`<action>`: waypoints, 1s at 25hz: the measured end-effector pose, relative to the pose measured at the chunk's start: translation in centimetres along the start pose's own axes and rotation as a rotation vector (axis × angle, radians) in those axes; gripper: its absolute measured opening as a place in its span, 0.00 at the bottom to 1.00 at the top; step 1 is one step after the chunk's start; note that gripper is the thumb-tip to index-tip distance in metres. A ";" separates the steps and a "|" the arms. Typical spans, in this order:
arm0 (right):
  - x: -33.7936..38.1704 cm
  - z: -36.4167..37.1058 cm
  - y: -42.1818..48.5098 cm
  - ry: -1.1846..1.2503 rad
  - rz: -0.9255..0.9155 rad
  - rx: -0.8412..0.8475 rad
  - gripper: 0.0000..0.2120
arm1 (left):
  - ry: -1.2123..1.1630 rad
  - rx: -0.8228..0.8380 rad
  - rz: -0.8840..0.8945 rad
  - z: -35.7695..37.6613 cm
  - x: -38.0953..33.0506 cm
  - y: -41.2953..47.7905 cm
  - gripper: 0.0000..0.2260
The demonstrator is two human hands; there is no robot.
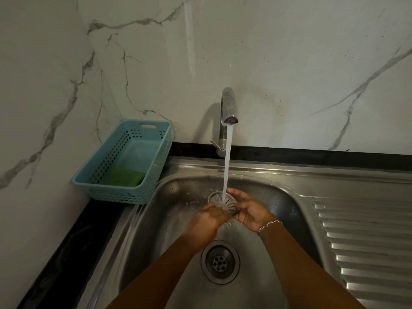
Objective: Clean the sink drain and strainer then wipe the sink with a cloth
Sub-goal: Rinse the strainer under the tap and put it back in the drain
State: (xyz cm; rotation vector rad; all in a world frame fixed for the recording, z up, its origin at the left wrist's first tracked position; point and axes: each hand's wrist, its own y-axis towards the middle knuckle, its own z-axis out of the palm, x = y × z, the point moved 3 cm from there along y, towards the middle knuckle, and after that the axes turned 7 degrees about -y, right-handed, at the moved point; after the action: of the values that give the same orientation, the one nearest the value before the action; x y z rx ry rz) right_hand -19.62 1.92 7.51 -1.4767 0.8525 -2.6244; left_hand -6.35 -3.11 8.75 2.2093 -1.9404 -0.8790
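Note:
A round white slotted strainer (219,198) is held above the steel sink (169,219), right under the running water. My right hand (249,211) grips its right rim with curled fingers, a bracelet on that wrist. My left hand (208,221) is blurred at the strainer's lower left edge, fingers curled against it. The uncovered drain (220,262) with its small perforated centre lies in the sink bottom below my hands.
The chrome tap (228,108) stands at the back wall, water (227,163) streaming down. A blue perforated basket (124,161) with a green sponge (124,177) sits on the black counter at left. A ribbed steel drainboard (367,241) fills the right.

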 end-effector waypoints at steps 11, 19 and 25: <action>2.7 3.2 1.3 -0.657 0.013 -0.055 0.10 | -0.175 -0.031 -0.521 -1.1 0.8 -1.6 0.12; 5.7 3.4 0.3 -1.209 -0.170 -0.234 0.07 | -0.752 -0.033 -1.209 -0.8 2.6 4.8 0.09; 8.0 2.1 -1.1 -1.113 -0.188 -0.314 0.08 | -0.848 -0.040 -1.268 -0.5 2.0 7.5 0.12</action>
State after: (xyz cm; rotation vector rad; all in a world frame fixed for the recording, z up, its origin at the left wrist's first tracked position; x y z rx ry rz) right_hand -22.08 -0.18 15.16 -2.6916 0.9595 -1.2881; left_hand -12.67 -6.62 11.51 3.2346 -0.2201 -2.1587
